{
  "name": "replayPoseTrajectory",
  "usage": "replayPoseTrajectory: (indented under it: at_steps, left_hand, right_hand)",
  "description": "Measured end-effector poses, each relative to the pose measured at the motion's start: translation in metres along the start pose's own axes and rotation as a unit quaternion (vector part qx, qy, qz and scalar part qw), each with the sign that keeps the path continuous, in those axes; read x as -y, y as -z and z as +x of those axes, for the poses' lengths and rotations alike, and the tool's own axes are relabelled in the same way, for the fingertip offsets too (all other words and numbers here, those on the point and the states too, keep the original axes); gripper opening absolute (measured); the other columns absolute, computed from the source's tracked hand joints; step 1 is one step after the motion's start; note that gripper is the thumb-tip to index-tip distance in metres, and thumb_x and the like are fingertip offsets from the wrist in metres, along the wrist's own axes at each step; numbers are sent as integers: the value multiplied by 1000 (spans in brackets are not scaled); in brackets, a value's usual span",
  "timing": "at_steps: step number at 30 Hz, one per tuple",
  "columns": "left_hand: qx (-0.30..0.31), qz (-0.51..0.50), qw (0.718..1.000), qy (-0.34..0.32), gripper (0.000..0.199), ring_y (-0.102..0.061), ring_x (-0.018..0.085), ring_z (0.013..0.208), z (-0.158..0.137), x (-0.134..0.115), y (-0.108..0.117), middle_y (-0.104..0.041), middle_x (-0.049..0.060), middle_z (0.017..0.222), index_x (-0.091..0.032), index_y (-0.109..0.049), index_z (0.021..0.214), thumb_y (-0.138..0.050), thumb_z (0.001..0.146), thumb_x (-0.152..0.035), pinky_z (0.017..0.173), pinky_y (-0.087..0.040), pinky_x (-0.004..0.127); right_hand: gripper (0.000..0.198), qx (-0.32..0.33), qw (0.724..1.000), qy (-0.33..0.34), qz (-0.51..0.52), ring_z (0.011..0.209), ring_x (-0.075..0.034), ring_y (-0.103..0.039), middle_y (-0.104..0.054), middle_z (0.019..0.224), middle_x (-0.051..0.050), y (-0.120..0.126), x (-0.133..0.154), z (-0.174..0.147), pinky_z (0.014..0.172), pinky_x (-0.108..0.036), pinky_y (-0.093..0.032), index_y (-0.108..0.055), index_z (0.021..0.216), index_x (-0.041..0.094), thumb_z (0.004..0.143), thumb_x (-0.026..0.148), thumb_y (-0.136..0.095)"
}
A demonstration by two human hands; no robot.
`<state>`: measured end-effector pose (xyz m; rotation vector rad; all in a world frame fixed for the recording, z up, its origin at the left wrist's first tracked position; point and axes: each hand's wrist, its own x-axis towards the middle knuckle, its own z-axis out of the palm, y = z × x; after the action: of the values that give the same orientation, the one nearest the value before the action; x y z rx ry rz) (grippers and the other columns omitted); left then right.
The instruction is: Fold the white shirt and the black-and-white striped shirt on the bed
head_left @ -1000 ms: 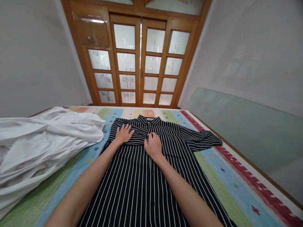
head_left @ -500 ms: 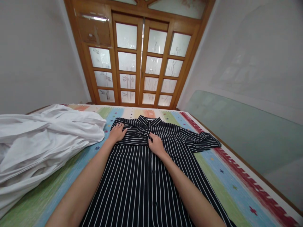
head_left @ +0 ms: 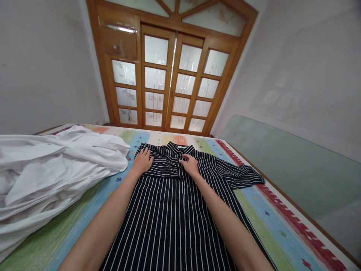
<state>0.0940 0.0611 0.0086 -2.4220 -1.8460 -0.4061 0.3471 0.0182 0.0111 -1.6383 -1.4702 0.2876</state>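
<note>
A black shirt with white stripes (head_left: 169, 218) lies front up, its collar at the far end and its buttons down the middle. The sleeve on the left is folded inward across the chest. My left hand (head_left: 143, 161) rests flat on the shoulder end of that folded sleeve (head_left: 163, 165), fingers spread. Near the button line below the collar, my right hand (head_left: 190, 165) has its thumb and fingers curled together at the sleeve's open end. The fingertips partly hide what they pinch. The other sleeve (head_left: 239, 173) stretches out to the right.
A rumpled white cloth (head_left: 64, 162) lies to the left of the shirt. Beneath both is a colourful striped bed cover (head_left: 270, 226). A pale green headboard-like panel (head_left: 282, 162) runs along the right wall. Wooden glass-paned doors (head_left: 169, 75) stand beyond the far edge.
The view has tilted up slightly. My right hand has moved a little toward the collar at the sleeve's end. My left hand stays on the folded sleeve.
</note>
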Motion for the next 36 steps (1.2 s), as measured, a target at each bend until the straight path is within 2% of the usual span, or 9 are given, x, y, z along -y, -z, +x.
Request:
replayPoseTrajectory:
  at_steps: [5,9,13,17,20,23,27,31,36]
  left_hand:
    - [21,-3,1000,11,57,-32,32,139,3,4,-2,-33,15,152,-5,-40,143,-30,98,-38,114,-29,44]
    - [35,-5,999,22,59,-30,31,141,4,6,-2,-32,15,153,-5,-38,144,-30,98,-41,115,-26,44]
    - [39,-7,998,38,60,-29,31,141,6,5,-1,-31,16,153,-7,-33,147,-29,98,-42,115,-25,45]
    - [39,-5,998,49,59,-28,34,141,9,4,-1,-26,13,155,-13,-27,151,-23,99,-41,114,-24,53]
    - [53,-1,997,48,58,-25,35,142,15,6,-2,-29,9,155,-19,-31,150,-20,99,-45,112,-23,57]
    - [67,4,996,56,60,-25,35,142,19,10,-3,-30,11,154,-17,-35,148,-21,98,-47,112,-24,57]
    - [62,15,996,60,60,-26,36,141,19,11,-2,-30,13,154,-15,-36,147,-23,98,-46,112,-25,57]
    - [33,33,998,46,56,-31,36,139,12,6,1,-37,16,150,-10,-42,143,-26,97,-38,110,-25,58]
    - [-18,49,999,10,46,-47,30,127,5,-1,8,-57,19,131,-6,-59,123,-30,94,-25,111,-29,45]
  right_hand:
    - [22,-40,999,3,-4,69,-17,-67,-73,92,-6,-9,-3,12,79,-33,-54,-70,92,16,73,13,-60]
    - [17,-57,998,17,-13,71,-18,-64,-70,92,-8,-14,-9,9,79,-33,-52,-69,88,16,74,15,-58]
    - [17,-61,997,39,-36,89,-23,-61,-65,98,-11,-14,-15,4,87,-37,-48,-69,88,14,76,18,-58]
    - [17,-33,995,69,-65,104,-26,-54,-65,101,-12,-15,-16,3,98,-40,-41,-70,88,16,81,22,-55]
    - [19,-3,993,86,-83,107,-26,-53,-68,104,-12,-19,-17,3,101,-39,-38,-71,93,15,84,23,-56]
    - [21,9,991,86,-98,111,-26,-53,-68,109,-14,-23,-17,5,102,-38,-37,-72,96,13,85,22,-57]
    - [22,10,992,76,-102,104,-23,-59,-70,107,-12,-21,-18,10,98,-35,-41,-72,98,13,85,25,-59]
    - [24,-7,993,60,-104,97,-19,-62,-71,105,-8,5,-27,13,91,-31,-45,-71,98,16,87,26,-52]
    - [28,-69,983,-13,-170,109,-26,-55,-68,109,-13,80,-66,9,100,-39,-37,-70,99,12,84,21,-48]
